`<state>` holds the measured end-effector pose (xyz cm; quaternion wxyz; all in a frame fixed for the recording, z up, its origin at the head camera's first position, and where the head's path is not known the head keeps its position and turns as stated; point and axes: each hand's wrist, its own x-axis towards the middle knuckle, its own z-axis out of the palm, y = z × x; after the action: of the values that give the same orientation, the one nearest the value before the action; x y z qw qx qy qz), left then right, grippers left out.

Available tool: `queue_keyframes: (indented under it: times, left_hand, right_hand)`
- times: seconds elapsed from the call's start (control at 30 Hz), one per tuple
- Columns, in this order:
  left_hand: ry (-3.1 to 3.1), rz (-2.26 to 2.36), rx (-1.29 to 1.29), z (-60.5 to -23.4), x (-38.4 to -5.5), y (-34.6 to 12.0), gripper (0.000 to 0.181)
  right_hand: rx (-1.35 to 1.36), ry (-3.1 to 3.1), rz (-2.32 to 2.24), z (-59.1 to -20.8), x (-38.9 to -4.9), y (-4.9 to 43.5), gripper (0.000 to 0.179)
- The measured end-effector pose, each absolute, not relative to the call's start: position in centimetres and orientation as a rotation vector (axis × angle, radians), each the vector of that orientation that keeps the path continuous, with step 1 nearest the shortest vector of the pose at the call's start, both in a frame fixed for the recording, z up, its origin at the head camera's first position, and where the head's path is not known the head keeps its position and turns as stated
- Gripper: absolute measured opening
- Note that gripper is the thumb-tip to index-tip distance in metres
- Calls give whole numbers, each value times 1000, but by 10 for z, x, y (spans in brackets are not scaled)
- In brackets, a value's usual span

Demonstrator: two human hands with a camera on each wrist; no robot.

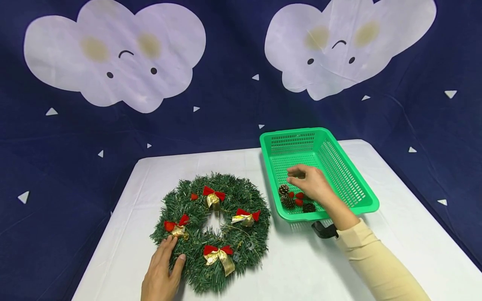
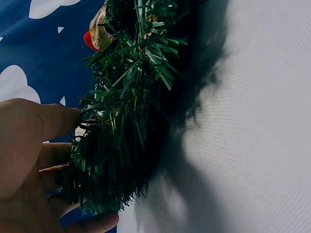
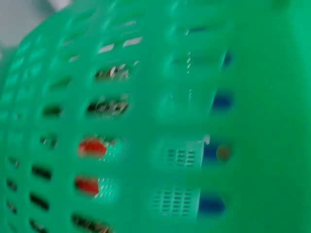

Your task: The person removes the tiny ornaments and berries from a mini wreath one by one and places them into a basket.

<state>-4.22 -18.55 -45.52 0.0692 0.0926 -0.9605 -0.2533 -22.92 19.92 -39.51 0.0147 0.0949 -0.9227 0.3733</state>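
A green wreath [image 1: 241, 246] lies on the white table, decorated with several red-and-gold bows [image 1: 218, 253] and small red berry-like pieces [image 1: 193, 196]. My left hand [image 1: 162, 267] rests on its lower left edge, fingers spread along the foliage; the left wrist view shows fingers and thumb at the needles. Over the green basket [image 1: 268, 179] hangs my right hand [image 1: 310, 182], fingers loosely bent, thumb apart, with nothing visible between them. Beneath it lie pine cones [image 1: 288, 202] and red berry-like pieces [image 1: 299, 202]. Through the slotted wall [image 3: 146, 116], the right wrist view catches blurred red and brown bits.
The basket stands to the right of the wreath, towards the table's far edge. White cloth [image 1: 124, 251] covers the table. Behind it hangs a dark blue backdrop [image 1: 226, 83] with white clouds. A black wrist device [image 1: 324, 230] sits by the basket's near rim.
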Motion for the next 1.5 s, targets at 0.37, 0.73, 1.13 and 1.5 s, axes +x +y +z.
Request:
queue_keyframes:
  times: [0.37, 0.73, 1.13, 1.5]
  left_hand:
    - [-2882, -783, 291, -454, -41, -185, 53]
    - [-2885, -777, 288, -455, -41, -186, 54]
    - [-2882, -802, 300, -455, -42, -185, 54]
    - [-2874, -781, 282, -456, -42, -186, 53]
  right_hand:
    - [371, -2707, 1327, -381, -212, 164, 30]
    - [437, -2653, 1413, -382, -202, 126, 25]
    - [656, -2566, 1473, -389, -192, 83, 24]
    - [774, -2652, 1481, -403, -183, 41, 31]
